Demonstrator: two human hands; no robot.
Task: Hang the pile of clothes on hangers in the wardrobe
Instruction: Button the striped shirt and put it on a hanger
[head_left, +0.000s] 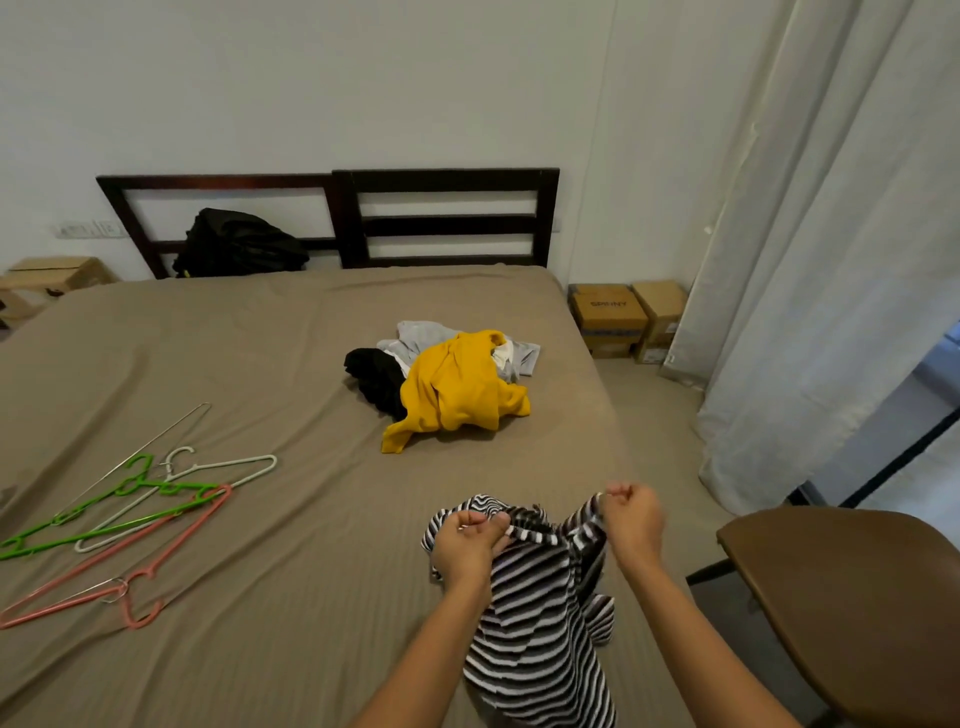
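Fingers (477, 519) of left hand (464, 546), right hand (631, 519) pinching striped top (535, 629), over bed (260, 364)

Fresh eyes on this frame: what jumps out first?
The striped top draws the eye first, held up over the near edge of the bed, with the left hand and right hand each pinching its top edge. Next comes the yellow garment on the pile mid-bed. Coloured hangers lie scattered on the bed's left side.
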